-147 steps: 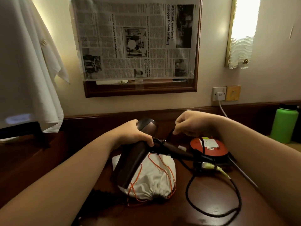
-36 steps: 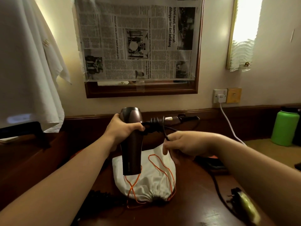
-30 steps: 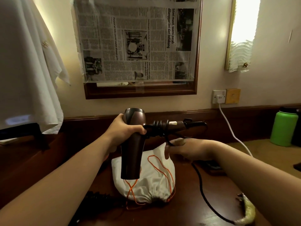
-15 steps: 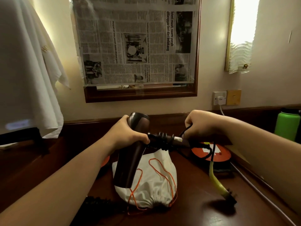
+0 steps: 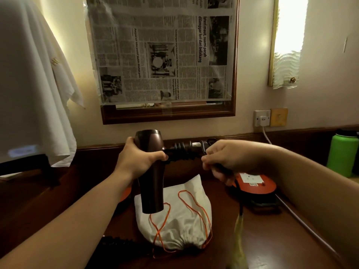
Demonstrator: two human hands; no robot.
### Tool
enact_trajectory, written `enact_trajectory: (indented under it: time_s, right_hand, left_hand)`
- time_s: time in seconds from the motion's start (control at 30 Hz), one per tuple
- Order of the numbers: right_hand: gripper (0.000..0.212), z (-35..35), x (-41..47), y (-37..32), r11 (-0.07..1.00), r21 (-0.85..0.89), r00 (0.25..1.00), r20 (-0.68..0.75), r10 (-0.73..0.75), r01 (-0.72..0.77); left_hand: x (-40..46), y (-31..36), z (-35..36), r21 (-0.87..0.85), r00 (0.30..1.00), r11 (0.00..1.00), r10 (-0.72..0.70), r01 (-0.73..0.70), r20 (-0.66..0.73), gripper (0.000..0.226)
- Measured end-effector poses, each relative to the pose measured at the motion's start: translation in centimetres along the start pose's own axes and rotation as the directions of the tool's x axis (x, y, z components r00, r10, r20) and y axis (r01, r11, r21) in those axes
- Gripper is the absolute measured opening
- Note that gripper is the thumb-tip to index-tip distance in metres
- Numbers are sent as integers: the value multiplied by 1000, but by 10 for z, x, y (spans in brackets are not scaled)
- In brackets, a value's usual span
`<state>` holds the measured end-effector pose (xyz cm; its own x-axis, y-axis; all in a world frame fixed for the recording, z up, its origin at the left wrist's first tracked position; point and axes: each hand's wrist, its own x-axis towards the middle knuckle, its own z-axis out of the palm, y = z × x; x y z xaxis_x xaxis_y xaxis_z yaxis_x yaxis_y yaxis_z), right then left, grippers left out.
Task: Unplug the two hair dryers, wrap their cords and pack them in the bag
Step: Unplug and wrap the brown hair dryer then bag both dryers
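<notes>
Bedroom vanity: framed mirror [image 5: 167, 59], hanging towel [image 5: 33, 84]

Newspaper [image 5: 161, 53] headline, seemingly "Isteri maut, suami parah"

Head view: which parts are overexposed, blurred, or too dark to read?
Head view: the wall lamp is blown out; the dangling plug under the right hand is motion-blurred; the dark coiled thing beside the white bag is lost in shadow.

The cord [image 5: 240, 214] hangs below the right hand [image 5: 223, 162], its lower end a yellowish motion blur
</notes>
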<state>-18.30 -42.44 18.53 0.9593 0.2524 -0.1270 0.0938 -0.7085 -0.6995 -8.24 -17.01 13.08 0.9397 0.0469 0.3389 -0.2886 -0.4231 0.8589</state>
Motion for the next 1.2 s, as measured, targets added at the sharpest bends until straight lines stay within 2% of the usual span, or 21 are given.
enact_trajectory:
  time_s: [0.1,0.23,0.4,0.5,0.6,0.67,0.7,0.77,0.87,1.0,1.1,1.2]
  right_hand:
    - [33,14,4,12,997,52,997,58,-60,57]
    - [29,22,8,26,994,57,991,98,-97,91]
    - [43,23,9,35,997,-57,998,31,-59,61]
    - [39,18,12,38,985,-156,996,-29,-86,80]
    - [27,3,17,44,958,-263,986,-83,-144,117]
    - [18,-7,23,45,969,-235,981,-157,-116,77]
    - [19,-13,26,44,969,-239,968,-222,-121,66]
    - [39,-23,28,39,915,-403,931,-321,-173,31]
    - [43,-34,21,29,827,-562,884,-399,-242,-28]
    - [24,-38,12,13,741,-668,884,-388,-262,-73]
    - [19,-32,7,-1,785,-618,920,-335,-201,-54]
    - [21,-17,6,-7,872,-489,943,-298,-146,-19]
  left_hand:
    - [0,3,-1,-86,999,996,-23,25,29,90]
    - [-5,9,-2,-162,991,985,-46,67,125,110]
    - [-11,11,-5,-271,966,957,-31,103,256,96]
    - [-13,16,-7,-229,951,971,5,69,308,87]
    - [-11,17,-10,-181,938,982,10,57,348,95]
    - [-11,20,-14,-139,905,988,3,62,425,95]
    - [-12,22,-15,-101,883,993,-4,58,470,92]
    - [-13,26,-15,9,855,1000,-24,22,518,83]
    - [-10,23,-10,127,894,992,-53,-5,444,79]
    - [-3,14,-7,204,945,979,-68,1,320,97]
    - [1,9,-6,253,983,967,-65,20,170,119]
    - [7,9,-9,184,999,983,-32,23,44,119]
